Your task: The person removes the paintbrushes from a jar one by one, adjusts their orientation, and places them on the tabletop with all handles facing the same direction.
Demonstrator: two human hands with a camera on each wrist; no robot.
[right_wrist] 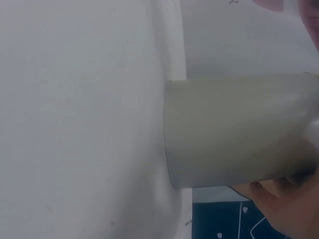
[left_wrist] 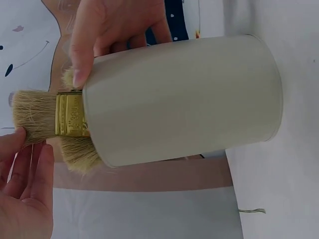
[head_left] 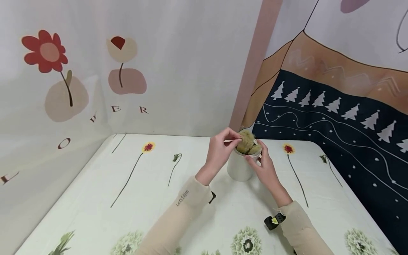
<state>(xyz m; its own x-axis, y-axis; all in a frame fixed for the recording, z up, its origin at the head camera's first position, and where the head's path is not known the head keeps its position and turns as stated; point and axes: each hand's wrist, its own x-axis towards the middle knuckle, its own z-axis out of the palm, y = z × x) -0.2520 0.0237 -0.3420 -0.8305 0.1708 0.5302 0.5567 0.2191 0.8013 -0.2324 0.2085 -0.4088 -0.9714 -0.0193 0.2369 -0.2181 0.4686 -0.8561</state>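
White floral tablecloth [head_left: 149, 191]; pale backdrop [head_left: 188, 71], red flower print [head_left: 49, 52]; navy panel [head_left: 344, 143], pale trees [head_left: 333, 106].

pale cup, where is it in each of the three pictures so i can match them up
Head: the pale cup stands upright, a little right of and below centre.
Left wrist: the pale cup appears sideways across the middle and right, open end left.
Right wrist: the pale cup appears sideways at the right, base toward the left.
Shared landmark: the right hand, holding it in all three.
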